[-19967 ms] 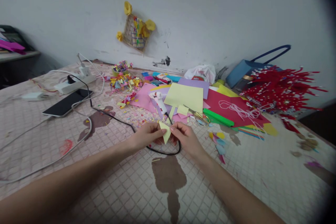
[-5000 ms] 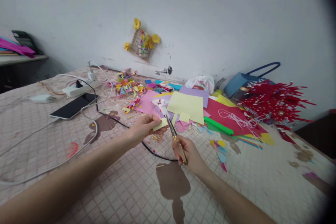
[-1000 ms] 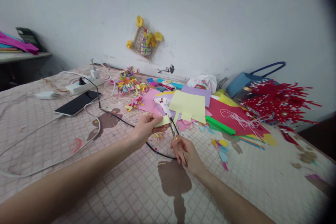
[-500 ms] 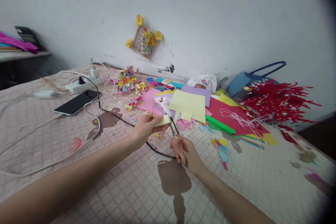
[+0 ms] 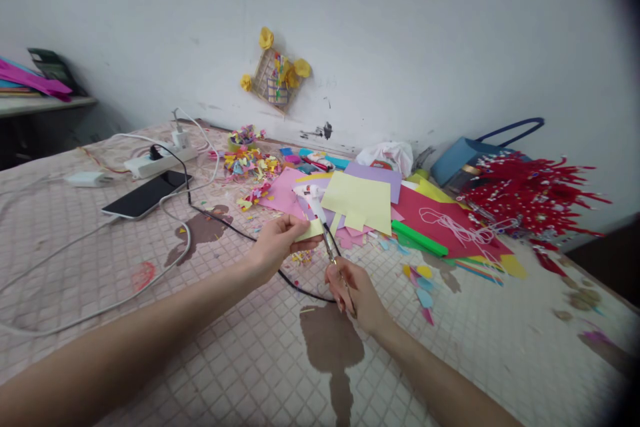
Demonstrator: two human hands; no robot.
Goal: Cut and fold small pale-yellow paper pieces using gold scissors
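My left hand (image 5: 281, 243) pinches a small pale yellow paper piece (image 5: 311, 230) between thumb and fingers. Scissors (image 5: 330, 248) are gripped in my right hand (image 5: 356, 293), their blades pointing up beside the right edge of that piece. Just beyond my hands lies a white glue gun (image 5: 313, 199), partly on coloured paper. A larger pale yellow sheet (image 5: 363, 197) rests to its right, over a purple sheet (image 5: 395, 178). A black cable (image 5: 300, 289) curves on the table below my left hand and passes behind my right hand.
On the left are a tablet (image 5: 147, 195), a power strip (image 5: 160, 161) and white cables. Paper scraps (image 5: 253, 163) lie at the back. Toward the right are a green stick (image 5: 419, 238), red paper (image 5: 430, 213), white string (image 5: 463, 230), a blue bag (image 5: 457, 157) and red decorations (image 5: 525, 193).
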